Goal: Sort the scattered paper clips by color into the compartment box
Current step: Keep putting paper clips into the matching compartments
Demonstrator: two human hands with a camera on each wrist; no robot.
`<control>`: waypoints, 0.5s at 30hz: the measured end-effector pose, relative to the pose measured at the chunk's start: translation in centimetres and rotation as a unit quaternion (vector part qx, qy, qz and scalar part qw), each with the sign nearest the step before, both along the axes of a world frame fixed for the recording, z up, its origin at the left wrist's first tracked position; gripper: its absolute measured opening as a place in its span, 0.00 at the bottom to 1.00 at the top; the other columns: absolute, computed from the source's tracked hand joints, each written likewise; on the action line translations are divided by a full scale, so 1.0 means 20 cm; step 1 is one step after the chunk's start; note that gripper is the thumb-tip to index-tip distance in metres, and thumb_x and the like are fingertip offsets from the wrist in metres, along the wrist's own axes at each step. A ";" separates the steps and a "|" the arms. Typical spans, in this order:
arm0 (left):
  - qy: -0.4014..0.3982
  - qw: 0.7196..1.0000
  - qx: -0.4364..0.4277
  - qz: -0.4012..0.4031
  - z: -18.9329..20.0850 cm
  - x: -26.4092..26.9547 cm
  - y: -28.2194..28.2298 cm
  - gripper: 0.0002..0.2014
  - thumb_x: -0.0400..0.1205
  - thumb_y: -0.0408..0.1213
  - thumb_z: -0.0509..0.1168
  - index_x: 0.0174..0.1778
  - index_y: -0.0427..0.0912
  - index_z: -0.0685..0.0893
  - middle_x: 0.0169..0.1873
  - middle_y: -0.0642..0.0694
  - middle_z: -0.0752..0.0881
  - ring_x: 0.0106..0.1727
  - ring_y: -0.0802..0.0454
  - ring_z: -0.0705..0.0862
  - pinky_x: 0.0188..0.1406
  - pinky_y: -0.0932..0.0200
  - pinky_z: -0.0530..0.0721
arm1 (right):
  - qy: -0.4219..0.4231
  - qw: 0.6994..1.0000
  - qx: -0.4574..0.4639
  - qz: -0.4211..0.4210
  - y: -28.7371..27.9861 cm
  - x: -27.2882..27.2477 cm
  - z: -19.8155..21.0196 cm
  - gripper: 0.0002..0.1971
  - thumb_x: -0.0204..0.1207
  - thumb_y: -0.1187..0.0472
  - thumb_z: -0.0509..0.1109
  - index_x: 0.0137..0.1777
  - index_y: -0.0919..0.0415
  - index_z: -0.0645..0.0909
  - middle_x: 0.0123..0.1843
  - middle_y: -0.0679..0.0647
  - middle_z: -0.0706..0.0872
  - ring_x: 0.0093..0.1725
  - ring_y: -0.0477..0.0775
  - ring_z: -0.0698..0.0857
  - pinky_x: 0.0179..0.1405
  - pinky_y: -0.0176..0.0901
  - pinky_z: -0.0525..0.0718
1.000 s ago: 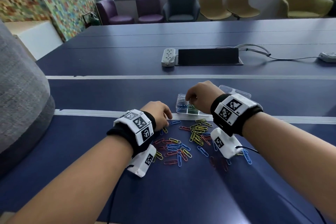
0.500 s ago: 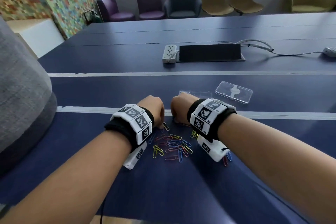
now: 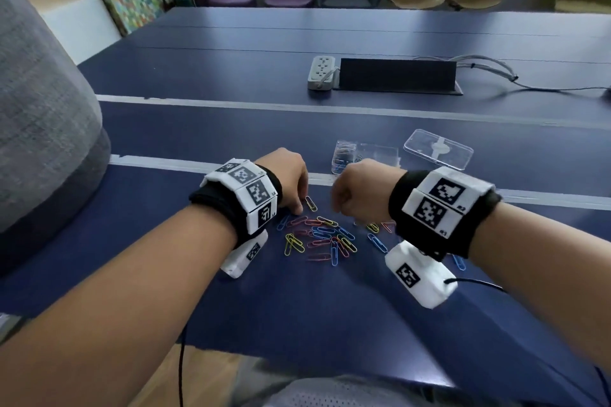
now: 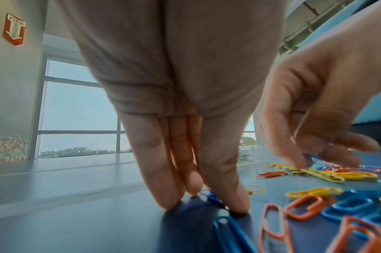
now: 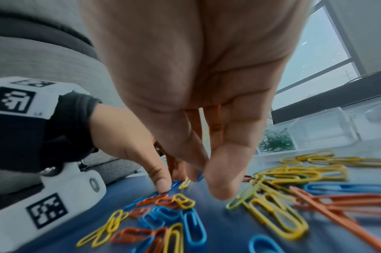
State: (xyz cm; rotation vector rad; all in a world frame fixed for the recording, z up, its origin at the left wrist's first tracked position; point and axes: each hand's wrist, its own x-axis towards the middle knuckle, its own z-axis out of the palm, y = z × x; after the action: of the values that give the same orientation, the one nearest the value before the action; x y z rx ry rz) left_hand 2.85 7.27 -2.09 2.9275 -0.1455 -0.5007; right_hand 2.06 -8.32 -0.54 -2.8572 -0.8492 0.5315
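Right hand [image 3: 358, 193] back, fingertips hidden.

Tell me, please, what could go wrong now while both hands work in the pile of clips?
1. The left hand presses a blue clip flat on the table; it may slide away instead of lifting.
2. The loose clips overlap, so the right hand may lift two colors hooked together.
3. The clear compartment box sits just behind the right hand and could be knocked, spilling the green clips.
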 end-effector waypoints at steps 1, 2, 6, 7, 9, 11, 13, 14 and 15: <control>0.000 1.000 0.001 0.003 0.00 0.00 0.00 0.13 0.66 0.38 0.80 0.45 0.45 0.90 0.44 0.47 0.91 0.46 0.51 0.87 0.46 0.58 0.85 | -0.002 1.000 -0.014 0.000 0.00 -0.01 -0.01 0.11 0.75 0.62 0.63 0.45 0.53 0.88 0.39 0.52 0.86 0.42 0.55 0.82 0.39 0.34 0.80; 0.003 1.000 0.002 0.006 0.00 0.00 0.00 0.13 0.66 0.38 0.80 0.45 0.45 0.90 0.44 0.47 0.90 0.47 0.50 0.87 0.45 0.58 0.84 | -0.006 1.000 -0.022 0.000 0.01 -0.02 -0.02 0.10 0.74 0.62 0.63 0.42 0.55 0.87 0.36 0.52 0.85 0.41 0.55 0.82 0.36 0.33 0.78; 0.021 1.000 0.000 0.006 -0.01 -0.01 -0.02 0.14 0.67 0.33 0.79 0.47 0.47 0.87 0.41 0.49 0.87 0.49 0.49 0.86 0.52 0.55 0.85 | -0.011 1.000 -0.025 0.009 0.02 -0.05 -0.05 0.07 0.72 0.59 0.71 0.45 0.56 0.90 0.41 0.54 0.89 0.43 0.55 0.84 0.44 0.39 0.83; 0.018 1.000 0.002 0.003 -0.01 -0.01 -0.02 0.14 0.68 0.31 0.77 0.47 0.48 0.86 0.42 0.49 0.87 0.50 0.49 0.86 0.52 0.56 0.85 | -0.014 1.000 -0.022 0.010 0.03 -0.05 -0.06 0.08 0.72 0.60 0.71 0.47 0.57 0.90 0.44 0.55 0.90 0.44 0.57 0.84 0.45 0.40 0.84; 0.014 1.000 -0.001 -0.001 -0.02 -0.01 -0.03 0.14 0.70 0.28 0.72 0.48 0.49 0.86 0.44 0.50 0.87 0.50 0.50 0.85 0.50 0.59 0.83 | -0.025 1.000 -0.012 0.012 0.04 -0.05 -0.07 0.09 0.73 0.61 0.68 0.48 0.57 0.90 0.46 0.57 0.89 0.42 0.60 0.82 0.47 0.42 0.84; 0.023 1.000 -0.012 0.007 -0.02 -0.02 -0.02 0.12 0.71 0.28 0.70 0.45 0.50 0.85 0.41 0.52 0.86 0.47 0.51 0.84 0.50 0.59 0.83 | -0.027 0.999 -0.015 0.014 0.04 -0.05 -0.07 0.09 0.72 0.62 0.68 0.47 0.53 0.89 0.45 0.54 0.88 0.44 0.58 0.83 0.47 0.41 0.84; 0.029 0.999 -0.023 0.014 -0.03 -0.03 -0.02 0.10 0.70 0.31 0.71 0.41 0.51 0.83 0.37 0.54 0.84 0.44 0.52 0.84 0.51 0.58 0.84 | -0.016 1.000 -0.020 0.008 0.03 -0.05 -0.07 0.08 0.69 0.60 0.71 0.46 0.50 0.88 0.43 0.50 0.86 0.48 0.56 0.84 0.45 0.40 0.83; 0.028 0.999 -0.025 0.014 -0.03 -0.04 -0.02 0.10 0.69 0.32 0.72 0.40 0.51 0.83 0.35 0.54 0.84 0.43 0.53 0.83 0.50 0.58 0.85 | -0.012 1.000 -0.019 0.003 0.02 -0.06 -0.07 0.08 0.68 0.59 0.72 0.45 0.49 0.88 0.43 0.50 0.85 0.47 0.55 0.84 0.44 0.39 0.82; 0.026 0.999 -0.025 0.014 -0.03 -0.04 -0.02 0.09 0.69 0.33 0.72 0.39 0.51 0.82 0.34 0.55 0.83 0.43 0.53 0.83 0.50 0.57 0.85 | -0.009 1.000 -0.017 -0.001 0.02 -0.06 -0.07 0.08 0.67 0.59 0.72 0.45 0.50 0.87 0.43 0.49 0.86 0.47 0.55 0.84 0.44 0.39 0.82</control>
State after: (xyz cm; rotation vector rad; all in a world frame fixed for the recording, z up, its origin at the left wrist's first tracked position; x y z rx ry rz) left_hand 2.05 6.96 -2.79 2.8603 -0.1076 -0.5585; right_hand 0.88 -8.02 -1.95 -2.8976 -0.8476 0.5261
